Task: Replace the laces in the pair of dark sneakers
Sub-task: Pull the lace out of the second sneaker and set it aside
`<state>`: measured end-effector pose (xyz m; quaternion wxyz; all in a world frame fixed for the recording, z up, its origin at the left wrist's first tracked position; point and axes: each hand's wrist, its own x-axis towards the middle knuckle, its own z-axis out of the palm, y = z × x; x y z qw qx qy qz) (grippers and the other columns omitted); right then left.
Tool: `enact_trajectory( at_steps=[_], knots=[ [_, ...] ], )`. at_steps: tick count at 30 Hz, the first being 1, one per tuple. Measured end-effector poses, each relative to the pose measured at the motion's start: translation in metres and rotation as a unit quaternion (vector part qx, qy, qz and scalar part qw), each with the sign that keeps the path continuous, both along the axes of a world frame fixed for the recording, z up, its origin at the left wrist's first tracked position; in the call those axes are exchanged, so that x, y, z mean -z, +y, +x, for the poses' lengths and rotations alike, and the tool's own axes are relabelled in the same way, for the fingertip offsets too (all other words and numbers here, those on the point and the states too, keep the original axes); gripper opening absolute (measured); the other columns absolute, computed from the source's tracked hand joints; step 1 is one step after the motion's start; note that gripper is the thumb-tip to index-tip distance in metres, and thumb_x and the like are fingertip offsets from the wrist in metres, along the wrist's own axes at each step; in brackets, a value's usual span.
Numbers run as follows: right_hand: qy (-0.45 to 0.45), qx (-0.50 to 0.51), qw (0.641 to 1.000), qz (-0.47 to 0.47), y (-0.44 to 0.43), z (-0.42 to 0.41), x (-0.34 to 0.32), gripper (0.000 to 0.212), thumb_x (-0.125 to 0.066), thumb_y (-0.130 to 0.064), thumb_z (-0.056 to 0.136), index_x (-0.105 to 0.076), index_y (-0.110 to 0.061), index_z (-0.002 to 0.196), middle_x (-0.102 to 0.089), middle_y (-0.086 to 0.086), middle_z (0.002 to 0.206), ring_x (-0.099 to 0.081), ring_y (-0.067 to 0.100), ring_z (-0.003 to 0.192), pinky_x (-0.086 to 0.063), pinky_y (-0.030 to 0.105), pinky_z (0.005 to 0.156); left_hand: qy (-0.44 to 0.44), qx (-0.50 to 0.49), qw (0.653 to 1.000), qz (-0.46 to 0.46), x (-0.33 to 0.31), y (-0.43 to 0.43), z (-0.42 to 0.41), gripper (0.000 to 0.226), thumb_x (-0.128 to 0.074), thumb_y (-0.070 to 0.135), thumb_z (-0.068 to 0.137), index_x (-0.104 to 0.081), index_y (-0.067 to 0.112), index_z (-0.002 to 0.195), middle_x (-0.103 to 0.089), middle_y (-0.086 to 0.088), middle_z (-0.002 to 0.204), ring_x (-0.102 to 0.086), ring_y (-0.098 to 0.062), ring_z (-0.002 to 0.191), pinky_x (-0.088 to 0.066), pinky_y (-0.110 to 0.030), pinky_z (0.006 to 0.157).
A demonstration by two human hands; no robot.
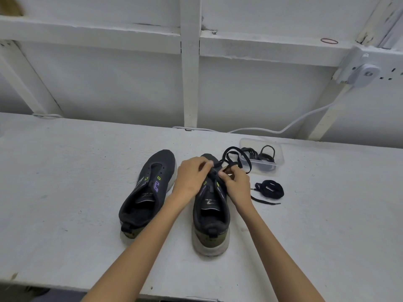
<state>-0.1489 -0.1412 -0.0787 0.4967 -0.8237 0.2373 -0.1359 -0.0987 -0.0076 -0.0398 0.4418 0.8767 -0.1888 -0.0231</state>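
two hands work the right sneaker (210, 216) mid-bench (65, 192): left hand (192, 177) pinches the black lace (234, 154) at the front eyelets, right hand (236, 186) looks to pinch it too, fingertips partly hidden. threading is early; next, feed a tip through the next eyelet and even the ends. its long axis runs heel-near, toe toward the wall.

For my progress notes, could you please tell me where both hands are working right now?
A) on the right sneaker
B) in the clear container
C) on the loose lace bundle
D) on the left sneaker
A: the left hand and right hand both pinch the black lace over the right sneaker, while the left sneaker sits untouched with bare eyelets.
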Motion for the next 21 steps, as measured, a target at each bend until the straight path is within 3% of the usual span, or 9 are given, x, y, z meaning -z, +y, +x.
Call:
enact_trajectory(
  at_steps=[2,6,9,11,15,18,21],
  knots=[
    [-0.001,0.004,1.000,0.010,0.000,0.000,-0.001,0.011,-0.068,-0.021,0.087,-0.064,-0.012,0.084,-0.069,0.000,0.084,-0.065,0.020,0.084,-0.052,0.040,0.079,-0.010,0.048,0.992,0.119,-0.006,-0.005,0.008,0.017,-0.058,0.025,0.092,-0.072,0.016,0.093,-0.068,0.002,0.087,-0.060,-0.015,0.083,-0.041,-0.028,0.073],
    [-0.006,0.031,0.997,0.067,0.001,-0.001,-0.001,0.013,-0.066,-0.020,0.088,-0.059,-0.016,0.078,-0.068,0.001,0.077,-0.062,0.020,0.072,-0.052,0.042,0.071,-0.035,0.087,0.974,0.204,-0.011,-0.010,0.013,0.012,-0.062,0.016,0.084,-0.073,0.020,0.088,-0.060,0.005,0.081,-0.059,-0.016,0.083,-0.038,-0.025,0.071],
    [-0.051,0.042,0.983,0.171,-0.002,-0.003,-0.005,0.016,-0.055,-0.012,0.096,-0.053,-0.014,0.080,-0.071,0.005,0.074,-0.051,0.013,0.055,-0.044,0.025,0.052,-0.042,0.103,0.967,0.228,-0.007,-0.010,0.013,0.013,-0.064,0.016,0.084,-0.075,0.019,0.089,-0.064,0.002,0.090,-0.061,-0.020,0.089,-0.040,-0.026,0.072],
    [-0.053,0.029,0.983,0.174,-0.006,-0.005,-0.008,0.016,-0.054,-0.011,0.097,-0.054,-0.014,0.082,-0.072,0.005,0.075,-0.052,0.010,0.054,-0.042,0.018,0.051,-0.043,0.101,0.970,0.217,-0.004,-0.010,0.013,0.012,-0.064,0.017,0.084,-0.075,0.019,0.089,-0.067,0.000,0.095,-0.062,-0.019,0.090,-0.042,-0.026,0.074],
    [-0.063,0.027,0.979,0.191,-0.009,-0.008,-0.007,0.016,-0.059,-0.015,0.096,-0.054,-0.014,0.081,-0.071,0.005,0.073,-0.053,0.006,0.051,-0.043,0.019,0.054,-0.031,0.095,0.978,0.185,0.000,-0.009,0.013,0.012,-0.065,0.016,0.083,-0.075,0.018,0.088,-0.066,0.001,0.091,-0.060,-0.015,0.085,-0.043,-0.026,0.074],
    [-0.060,0.052,0.980,0.185,-0.013,-0.013,-0.004,0.024,-0.063,-0.030,0.094,-0.059,-0.013,0.078,-0.069,0.002,0.071,-0.055,0.008,0.054,-0.043,0.022,0.056,0.029,0.039,0.996,0.071,0.002,-0.001,0.014,0.010,-0.068,0.012,0.081,-0.072,0.020,0.087,-0.063,0.005,0.077,-0.056,-0.007,0.067,-0.046,-0.024,0.075],
    [-0.056,0.059,0.986,0.146,-0.013,-0.021,0.000,0.041,-0.062,-0.043,0.092,-0.064,-0.007,0.074,-0.064,0.010,0.071,-0.051,0.014,0.063,-0.041,0.030,0.064,0.075,-0.032,0.997,-0.005,0.010,0.012,0.016,0.011,-0.071,0.016,0.081,-0.067,0.025,0.086,-0.063,0.010,0.072,-0.063,-0.014,0.068,-0.054,-0.031,0.081]
  ],
)
